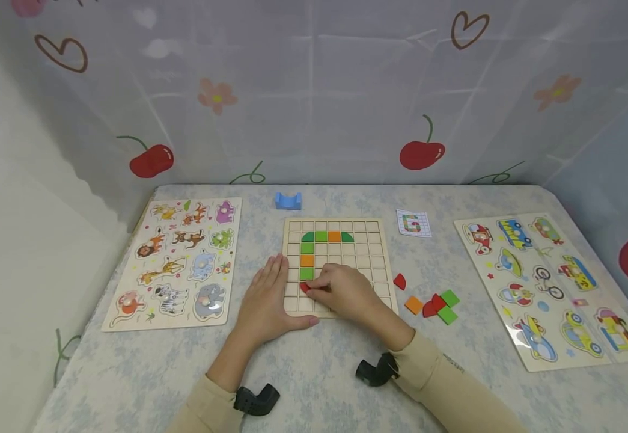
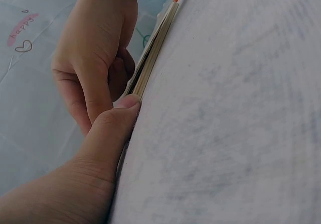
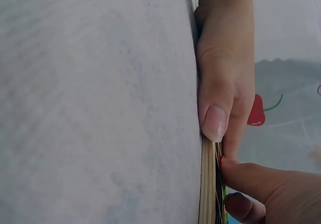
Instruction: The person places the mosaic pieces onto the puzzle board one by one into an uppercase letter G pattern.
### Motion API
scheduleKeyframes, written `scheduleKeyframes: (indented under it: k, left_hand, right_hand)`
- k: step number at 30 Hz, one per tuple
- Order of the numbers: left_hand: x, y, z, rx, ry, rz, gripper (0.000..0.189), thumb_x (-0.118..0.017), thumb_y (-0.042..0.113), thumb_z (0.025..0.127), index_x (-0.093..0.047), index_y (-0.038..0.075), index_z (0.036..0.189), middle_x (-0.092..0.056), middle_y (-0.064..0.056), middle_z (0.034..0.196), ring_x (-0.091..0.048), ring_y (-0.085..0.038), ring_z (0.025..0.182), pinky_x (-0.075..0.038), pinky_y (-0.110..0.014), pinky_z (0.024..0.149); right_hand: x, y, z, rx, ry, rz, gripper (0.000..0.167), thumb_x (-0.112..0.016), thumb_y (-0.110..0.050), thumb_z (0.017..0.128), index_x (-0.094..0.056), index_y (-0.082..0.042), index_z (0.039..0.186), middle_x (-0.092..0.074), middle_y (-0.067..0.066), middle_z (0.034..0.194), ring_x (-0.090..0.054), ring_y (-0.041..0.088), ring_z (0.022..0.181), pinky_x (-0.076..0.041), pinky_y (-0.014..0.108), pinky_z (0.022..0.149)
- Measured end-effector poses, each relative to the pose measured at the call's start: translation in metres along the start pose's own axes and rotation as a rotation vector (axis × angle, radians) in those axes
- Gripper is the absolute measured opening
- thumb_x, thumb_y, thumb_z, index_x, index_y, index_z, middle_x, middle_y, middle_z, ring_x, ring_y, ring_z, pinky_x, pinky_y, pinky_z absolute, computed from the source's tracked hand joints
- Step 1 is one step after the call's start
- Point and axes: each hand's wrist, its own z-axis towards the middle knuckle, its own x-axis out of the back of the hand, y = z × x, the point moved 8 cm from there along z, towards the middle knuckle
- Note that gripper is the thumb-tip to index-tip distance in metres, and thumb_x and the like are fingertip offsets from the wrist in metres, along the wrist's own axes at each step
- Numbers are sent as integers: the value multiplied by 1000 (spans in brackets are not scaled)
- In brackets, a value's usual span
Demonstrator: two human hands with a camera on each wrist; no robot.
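Observation:
A wooden grid board lies flat in the middle of the table. Green and orange squares run along an upper row and down a left column, with dark green quarter circles at both ends of that row. My right hand pinches a red quarter-circle piece between thumb and finger, right under the lowest green square. Along the board's left side lies my left hand, fingers straight, its thumb against the front edge. In the left wrist view that thumb touches the board's layered edge.
Right of the board are a red quarter circle, an orange square and several more pieces. A pattern card and a blue holder lie farther back. An animal puzzle and a vehicle puzzle flank the board.

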Motion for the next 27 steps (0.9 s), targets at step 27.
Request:
scheduleKeyframes:
  k: [27]
  left_hand:
    - [-3,-1,1,19,-1,-33,138,-68,84,63,-9,5,159,-7,-8,168,-4,-23,157,-11,-45,127]
  right_hand:
    - [103,138,-122,-418,-13,-24,33,-74,-25,90,-67,-11,119,-61,1,94,-52,18,80,-43,28,67]
